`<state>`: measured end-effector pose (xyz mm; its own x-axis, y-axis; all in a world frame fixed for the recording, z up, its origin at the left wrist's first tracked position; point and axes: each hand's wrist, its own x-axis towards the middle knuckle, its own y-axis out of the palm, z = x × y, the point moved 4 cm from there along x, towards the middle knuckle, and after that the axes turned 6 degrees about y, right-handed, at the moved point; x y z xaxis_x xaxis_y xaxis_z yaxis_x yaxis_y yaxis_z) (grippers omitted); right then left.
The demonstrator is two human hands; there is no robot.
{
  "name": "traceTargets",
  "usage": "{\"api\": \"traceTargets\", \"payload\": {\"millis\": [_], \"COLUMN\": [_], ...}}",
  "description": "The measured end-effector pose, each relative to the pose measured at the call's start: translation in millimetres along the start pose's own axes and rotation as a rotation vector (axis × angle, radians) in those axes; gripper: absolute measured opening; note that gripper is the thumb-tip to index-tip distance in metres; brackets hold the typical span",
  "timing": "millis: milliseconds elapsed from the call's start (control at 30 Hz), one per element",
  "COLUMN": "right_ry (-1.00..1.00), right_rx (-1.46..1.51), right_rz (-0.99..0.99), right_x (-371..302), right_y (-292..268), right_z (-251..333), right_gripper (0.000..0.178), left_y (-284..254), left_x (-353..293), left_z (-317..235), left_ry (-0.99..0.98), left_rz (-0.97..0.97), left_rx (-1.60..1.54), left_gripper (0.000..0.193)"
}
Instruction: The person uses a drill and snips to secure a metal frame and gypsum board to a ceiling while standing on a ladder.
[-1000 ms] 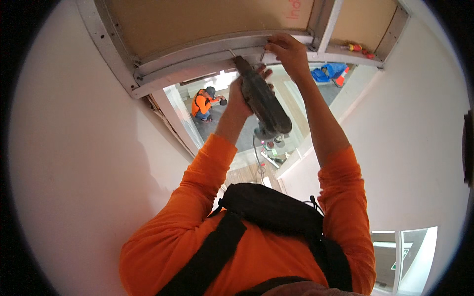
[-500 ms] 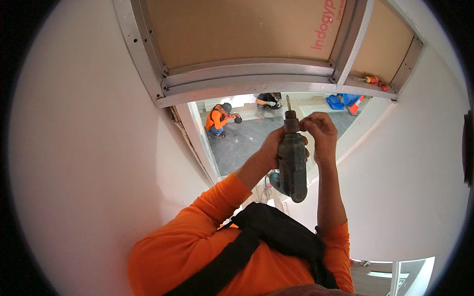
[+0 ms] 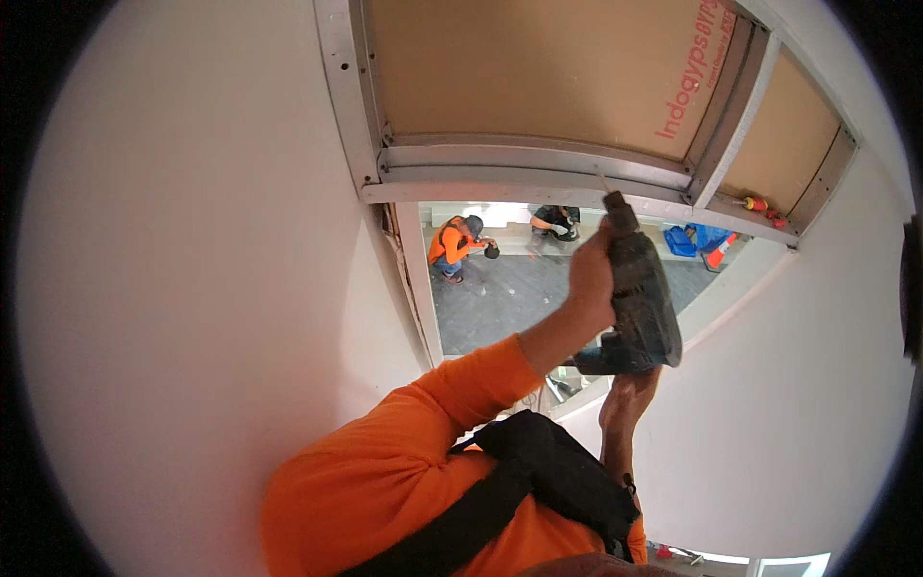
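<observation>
A dark, worn power drill (image 3: pixel 646 298) points up and away from me, its thin bit close to the lower metal rail (image 3: pixel 538 185) of the frame. Whether the bit touches the rail I cannot tell. My left hand (image 3: pixel 591 274) wraps round the front of the drill body, just behind the chuck. At the drill's rear, my right hand (image 3: pixel 632 392) grips it from below; its fingers are mostly hidden behind the tool. Brown board (image 3: pixel 519 77) with red print fills the frame above the rail.
Red-and-yellow screwdrivers (image 3: pixel 757 204) lie on the right ledge of the frame. White walls (image 3: pixel 192 288) close in on both sides. Far below on the grey floor (image 3: pixel 490 303), a person in orange (image 3: pixel 448 242) crouches near another person (image 3: pixel 555 221). Blue sheeting (image 3: pixel 681 240) and an orange cone (image 3: pixel 719 252) lie beyond.
The drill has moved right and its bit now reaches up to the rail. My right hand has left the chuck and dropped to the drill's rear. The view has shifted.
</observation>
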<state>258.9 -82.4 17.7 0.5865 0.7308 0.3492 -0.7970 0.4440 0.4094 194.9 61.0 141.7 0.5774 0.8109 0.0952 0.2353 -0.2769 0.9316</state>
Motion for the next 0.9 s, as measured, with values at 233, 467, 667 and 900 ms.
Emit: {"api": "traceTargets", "payload": {"millis": [233,467,667,900], "right_ry": [0.100,0.074,0.052,0.053], "right_rx": [0.084,-0.067,-0.342,-0.582], "right_rz": [0.008,-0.009,0.137,0.227], "right_x": [14.2,24.7,72.4,113.8], "right_y": [15.1,5.0,36.6,110.2], "right_z": [48.4,107.1,174.5,224.5], "right_gripper": [0.077,0.079,0.076,0.065], "left_y": [-9.0,-47.7,-29.8,-3.7], "left_x": [-9.5,16.4,-4.0,-27.3], "left_z": [-7.0,-107.8,-182.1,-222.5], "left_ry": [0.180,0.179,0.660,0.992], "left_rz": [0.081,0.342,0.217,0.146], "left_rx": [0.471,0.356,1.296,1.753], "left_gripper": [0.032,0.028,0.027,0.020]}}
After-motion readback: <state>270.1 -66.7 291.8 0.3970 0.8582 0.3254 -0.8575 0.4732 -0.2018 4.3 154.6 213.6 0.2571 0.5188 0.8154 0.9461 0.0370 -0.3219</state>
